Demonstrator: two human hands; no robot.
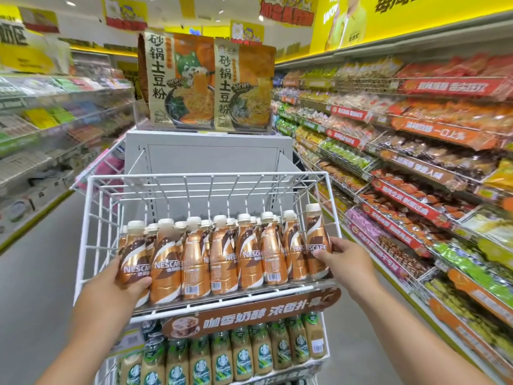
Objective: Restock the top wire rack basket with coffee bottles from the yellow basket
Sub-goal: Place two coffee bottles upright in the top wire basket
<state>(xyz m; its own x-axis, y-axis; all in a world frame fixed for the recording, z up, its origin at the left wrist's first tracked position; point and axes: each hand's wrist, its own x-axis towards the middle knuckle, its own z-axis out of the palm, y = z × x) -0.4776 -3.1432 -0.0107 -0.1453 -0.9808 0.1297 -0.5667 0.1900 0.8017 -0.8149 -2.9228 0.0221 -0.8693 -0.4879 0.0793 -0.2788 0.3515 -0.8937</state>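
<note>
The white top wire rack basket (100, 207) hangs on the end of a grey display stand and holds several brown and copper coffee bottles (222, 259) standing in rows along its front. My left hand (130, 284) grips the leftmost front bottle (133, 262) low on its body. My right hand (347, 259) holds the rightmost bottle (316, 240), which stands a little higher than its neighbours at the basket's right end. The back half of the basket holds nothing. The yellow basket is out of view.
A lower tier under the basket carries green-labelled coffee bottles (241, 354) behind a brown sign (249, 318). Two noodle packets (208, 81) stand on top of the stand. Stocked shelves line the right aisle (416, 190) and the left aisle (41, 120); grey floor runs along both sides.
</note>
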